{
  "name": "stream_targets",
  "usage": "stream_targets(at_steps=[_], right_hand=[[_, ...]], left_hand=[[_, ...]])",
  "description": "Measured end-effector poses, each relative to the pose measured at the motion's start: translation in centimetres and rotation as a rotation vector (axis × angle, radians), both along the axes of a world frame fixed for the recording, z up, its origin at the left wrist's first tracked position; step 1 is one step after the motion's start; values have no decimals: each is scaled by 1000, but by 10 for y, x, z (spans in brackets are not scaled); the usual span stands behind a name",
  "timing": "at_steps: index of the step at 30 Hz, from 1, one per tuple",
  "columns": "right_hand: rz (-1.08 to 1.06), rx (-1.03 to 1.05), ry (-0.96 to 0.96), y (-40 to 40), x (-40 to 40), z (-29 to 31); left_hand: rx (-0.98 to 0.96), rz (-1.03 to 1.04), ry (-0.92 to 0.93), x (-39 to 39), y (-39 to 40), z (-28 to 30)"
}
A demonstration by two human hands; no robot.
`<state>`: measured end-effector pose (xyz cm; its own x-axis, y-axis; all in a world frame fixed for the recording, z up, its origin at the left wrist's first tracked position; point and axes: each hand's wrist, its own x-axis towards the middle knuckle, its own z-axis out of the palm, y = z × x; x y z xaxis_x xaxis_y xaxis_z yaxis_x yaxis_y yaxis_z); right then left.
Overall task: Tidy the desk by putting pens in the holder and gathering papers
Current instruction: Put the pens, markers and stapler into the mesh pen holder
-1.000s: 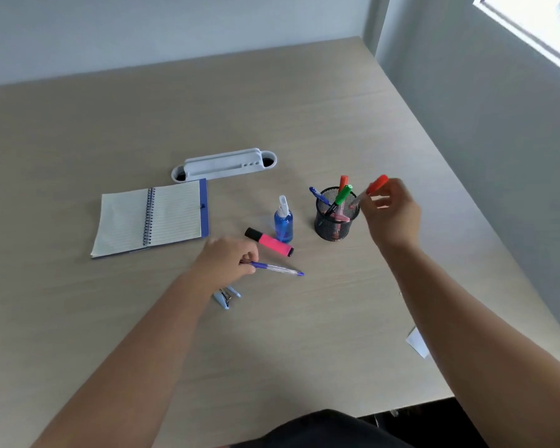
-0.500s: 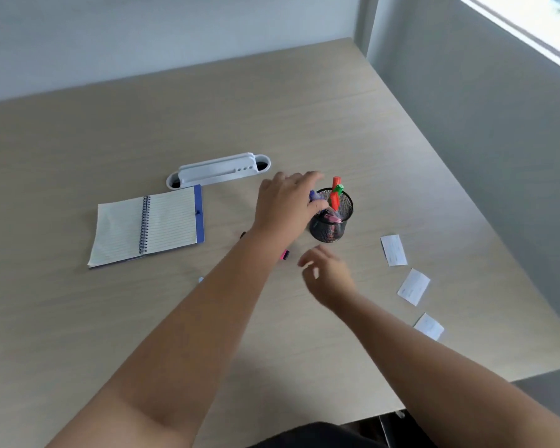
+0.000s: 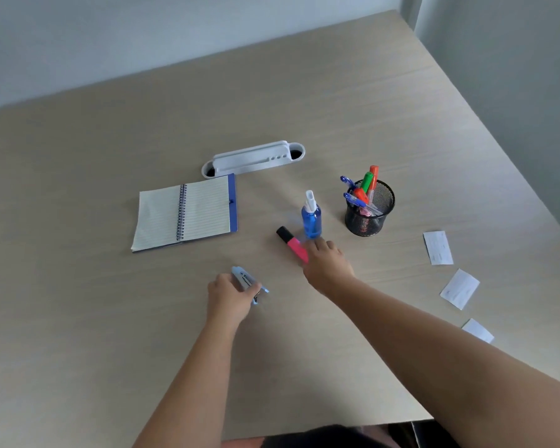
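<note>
A black mesh pen holder (image 3: 370,221) stands right of centre with several pens and markers in it. The pink highlighter (image 3: 290,242) with a black cap lies flat on the desk just left of it. My right hand (image 3: 327,265) covers the highlighter's near end, fingers curled onto it. My left hand (image 3: 231,296) rests lower left, fingers closed around a small light-blue stapler (image 3: 247,281) on the desk. Three white paper slips lie apart at the right: one (image 3: 437,247), one (image 3: 459,288) and one (image 3: 477,330) close to the desk's edge.
A blue spray bottle (image 3: 311,217) stands right behind the highlighter, close to my right fingers. An open spiral notebook (image 3: 185,216) lies at the left. A white desk organiser (image 3: 253,160) sits behind it. The desk edge runs diagonally down the right side.
The blue pen now stands in the holder. My left hand pulled back from the holder to the stapler. My right hand moved left onto the pink highlighter.
</note>
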<state>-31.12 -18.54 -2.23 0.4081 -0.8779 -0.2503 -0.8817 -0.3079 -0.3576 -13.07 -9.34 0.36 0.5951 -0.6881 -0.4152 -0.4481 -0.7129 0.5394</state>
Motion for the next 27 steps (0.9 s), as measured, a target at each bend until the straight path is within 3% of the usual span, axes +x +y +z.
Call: stream_targets(at_steps=[4,9,16,20,24,27], right_hand=[[-203,67,-66,6,-3,2],[-115,-34,42,9,-2,-1],[-196,273,18,4,-49,17],[-514,445,-436,22,-109,30],[-724,262,-736,7,-145,60],[-765,149,-902,-23,-147,85]], left_hand=[[26,46,82,-11,-7,0],[64,75,137,-21,-23,2],[37,127,233,-30,-21,-9],[-103,250,580,-43,-17,-6],[-243,213,847,-82,-26,15],[-397,112,837,-116,-41,33]])
